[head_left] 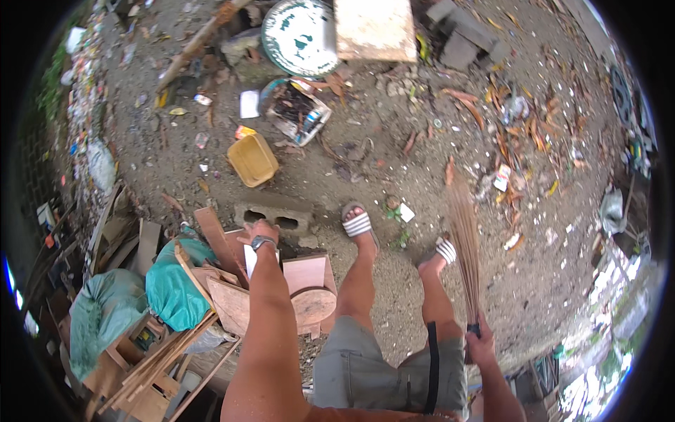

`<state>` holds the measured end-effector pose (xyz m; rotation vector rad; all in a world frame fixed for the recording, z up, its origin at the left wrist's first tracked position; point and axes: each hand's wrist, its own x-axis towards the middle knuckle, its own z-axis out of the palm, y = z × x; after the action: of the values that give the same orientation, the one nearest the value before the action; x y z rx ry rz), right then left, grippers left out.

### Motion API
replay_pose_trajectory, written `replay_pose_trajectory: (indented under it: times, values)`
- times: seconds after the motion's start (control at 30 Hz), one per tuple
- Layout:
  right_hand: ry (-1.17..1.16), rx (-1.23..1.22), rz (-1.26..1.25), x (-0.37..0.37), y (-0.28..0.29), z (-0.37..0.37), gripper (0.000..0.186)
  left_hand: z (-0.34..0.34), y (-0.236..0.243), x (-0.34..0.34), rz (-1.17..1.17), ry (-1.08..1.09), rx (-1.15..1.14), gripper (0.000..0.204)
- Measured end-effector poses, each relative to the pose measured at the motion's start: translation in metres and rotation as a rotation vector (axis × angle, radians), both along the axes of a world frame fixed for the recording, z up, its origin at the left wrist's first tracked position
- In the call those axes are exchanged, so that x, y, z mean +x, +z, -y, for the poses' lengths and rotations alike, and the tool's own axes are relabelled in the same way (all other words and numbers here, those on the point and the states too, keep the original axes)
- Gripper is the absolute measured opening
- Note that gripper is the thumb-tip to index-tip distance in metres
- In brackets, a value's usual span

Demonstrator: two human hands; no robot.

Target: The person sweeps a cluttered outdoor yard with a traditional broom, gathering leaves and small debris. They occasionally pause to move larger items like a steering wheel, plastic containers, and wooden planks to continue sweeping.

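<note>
My left hand (pixel 257 231) reaches to the near side of a grey hollow concrete block (pixel 299 211), its fingers bent but apart over a white board (pixel 250 259) among wooden offcuts (pixel 218 235). Whether it touches them is unclear. My right hand (pixel 480 341) is closed round the bound handle of a stick broom (pixel 464 239), whose bristles fan upward beside my right sandal (pixel 444 250). My left sandal (pixel 357 223) is on the dirt beside the block. Teal sacks (pixel 178 299) lie left of the offcuts.
Ahead lie a yellow plastic tub (pixel 252 160), a container of debris (pixel 295 109), a round white-and-green lid (pixel 299 35), a pale square board (pixel 375 28) and broken blocks (pixel 464 39). Dry leaves (pixel 534 126) litter the right, and small rubbish (pixel 88 91) lines the left.
</note>
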<state>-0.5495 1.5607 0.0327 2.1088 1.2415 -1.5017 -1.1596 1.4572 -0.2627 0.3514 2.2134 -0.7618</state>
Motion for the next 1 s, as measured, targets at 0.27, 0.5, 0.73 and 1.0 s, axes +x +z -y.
replay_pose_trajectory:
  times: [0.27, 0.5, 0.73, 1.0]
  values:
    - [0.302, -0.4, 0.113, -0.039, -0.034, -0.118, 0.068, 0.038, -0.001, 0.02, 0.304, 0.053, 0.024, 0.102]
    - [0.424, 0.198, 0.356, 0.031, -0.025, -0.272, 0.061, 0.086, 0.05, 0.056, 0.289, 0.041, 0.365, 0.07]
    - [0.123, 0.01, -0.053, -0.044, -0.03, -0.115, 0.069, 0.083, 0.116, 0.14, 0.253, 0.003, 0.546, 0.05]
    - [-0.232, 0.05, -0.1, -0.048, -0.105, -0.179, 0.065, 0.051, 0.16, 0.189, 0.345, 0.308, 0.761, 0.08]
